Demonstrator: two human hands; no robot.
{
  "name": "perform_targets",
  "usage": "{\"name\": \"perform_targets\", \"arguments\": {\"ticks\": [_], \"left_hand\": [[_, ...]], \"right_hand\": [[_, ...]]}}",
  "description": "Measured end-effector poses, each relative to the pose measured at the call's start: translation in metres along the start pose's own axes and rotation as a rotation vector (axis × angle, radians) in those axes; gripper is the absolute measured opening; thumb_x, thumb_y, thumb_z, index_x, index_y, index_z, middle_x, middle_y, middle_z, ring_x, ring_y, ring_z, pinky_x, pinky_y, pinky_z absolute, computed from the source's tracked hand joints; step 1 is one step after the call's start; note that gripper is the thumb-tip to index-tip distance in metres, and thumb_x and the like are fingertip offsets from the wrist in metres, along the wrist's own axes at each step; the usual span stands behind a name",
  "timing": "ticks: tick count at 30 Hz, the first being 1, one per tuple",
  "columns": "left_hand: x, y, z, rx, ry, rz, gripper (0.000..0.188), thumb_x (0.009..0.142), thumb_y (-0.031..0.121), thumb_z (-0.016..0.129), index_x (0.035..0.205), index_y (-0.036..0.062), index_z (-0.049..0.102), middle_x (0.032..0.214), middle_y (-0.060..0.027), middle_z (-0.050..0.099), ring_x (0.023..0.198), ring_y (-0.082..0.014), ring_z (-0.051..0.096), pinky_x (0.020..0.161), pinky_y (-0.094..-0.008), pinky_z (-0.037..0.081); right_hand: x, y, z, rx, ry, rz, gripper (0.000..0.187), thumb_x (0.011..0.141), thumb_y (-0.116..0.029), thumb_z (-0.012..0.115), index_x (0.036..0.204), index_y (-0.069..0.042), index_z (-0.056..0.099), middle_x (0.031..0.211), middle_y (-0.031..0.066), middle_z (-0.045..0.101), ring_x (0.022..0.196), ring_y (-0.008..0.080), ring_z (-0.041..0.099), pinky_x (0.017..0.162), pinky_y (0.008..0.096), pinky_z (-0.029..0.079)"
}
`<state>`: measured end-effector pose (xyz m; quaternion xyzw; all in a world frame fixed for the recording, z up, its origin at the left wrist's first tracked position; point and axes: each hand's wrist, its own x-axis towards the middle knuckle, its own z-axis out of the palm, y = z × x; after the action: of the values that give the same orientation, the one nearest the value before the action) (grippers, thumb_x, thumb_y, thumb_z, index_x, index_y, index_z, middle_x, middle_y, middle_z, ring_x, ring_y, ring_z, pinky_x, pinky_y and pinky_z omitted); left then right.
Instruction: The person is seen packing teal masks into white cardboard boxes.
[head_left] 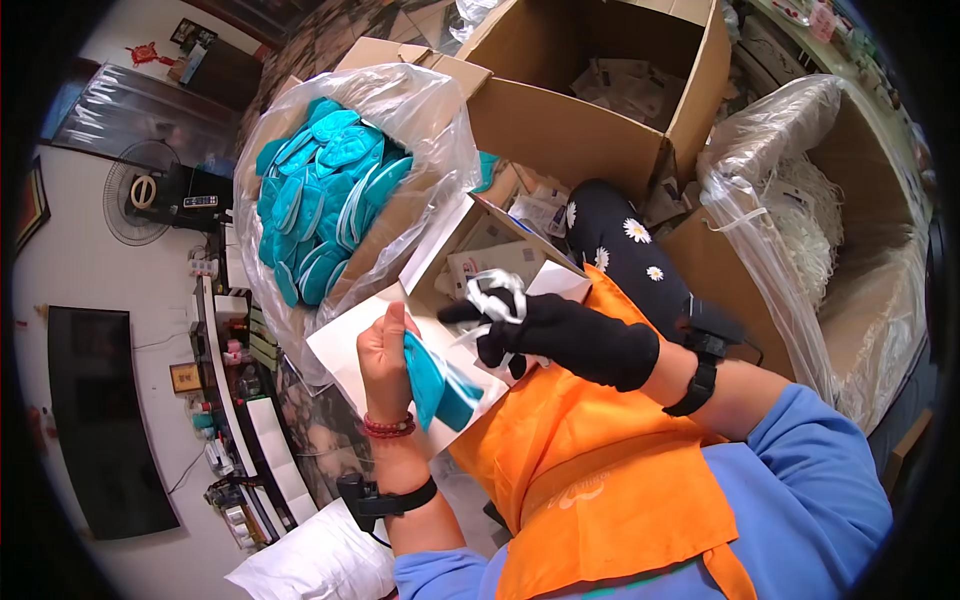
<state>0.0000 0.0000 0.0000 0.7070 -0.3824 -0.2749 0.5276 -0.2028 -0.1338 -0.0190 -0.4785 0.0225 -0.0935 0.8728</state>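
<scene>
My left hand (pixel 384 362), bare with a red bead bracelet, is closed round a teal padded fabric piece (pixel 441 388) with white edging. Its thumb points upward. To its right is my right hand (pixel 565 338) in a black glove, fingers bent around a loose loop of white cord or strap (pixel 497 300). Whether the cord joins the teal piece cannot be made out. Below both hands is an open carton (pixel 345 335) with white flaps; small printed packets (pixel 490 262) lie inside it.
A plastic-lined box at the left holds a heap of teal pieces (pixel 335 165). A large brown carton (pixel 560 125) with packets stands behind. On the right, another plastic-lined carton (pixel 700 280) contains white cords (pixel 805 215). An orange apron (pixel 600 470) covers my lap.
</scene>
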Motion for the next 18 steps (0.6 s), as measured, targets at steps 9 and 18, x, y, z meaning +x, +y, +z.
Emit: {"name": "perform_targets", "arguments": {"ticks": [9, 18], "left_hand": [[0.008, -0.028, -0.020, 0.139, 0.418, -0.078, 0.046, 0.104, 0.034, 0.052, 0.066, 0.0090, 0.054, 0.058, 0.0039, 0.051, 0.050, -0.0041, 0.045, 0.046, -0.0237, 0.034], [0.009, 0.008, 0.016, 0.165, 0.224, 0.007, 0.045, 0.104, 0.035, 0.053, 0.067, 0.0102, 0.051, 0.056, 0.0073, 0.042, 0.047, -0.0028, 0.036, 0.044, -0.0231, 0.027]], "right_hand": [[-0.037, -0.061, 0.044, -0.099, 0.312, 0.341, 0.027, 0.098, -0.025, 0.057, 0.081, -0.004, 0.064, 0.065, 0.0013, 0.059, 0.061, 0.0086, 0.058, 0.055, 0.0278, 0.045], [0.003, -0.011, 0.036, -1.016, 0.489, -0.283, 0.041, 0.074, -0.029, 0.082, 0.095, -0.002, 0.060, 0.079, 0.0166, 0.066, 0.080, 0.0304, 0.068, 0.072, 0.0374, 0.052]]}}
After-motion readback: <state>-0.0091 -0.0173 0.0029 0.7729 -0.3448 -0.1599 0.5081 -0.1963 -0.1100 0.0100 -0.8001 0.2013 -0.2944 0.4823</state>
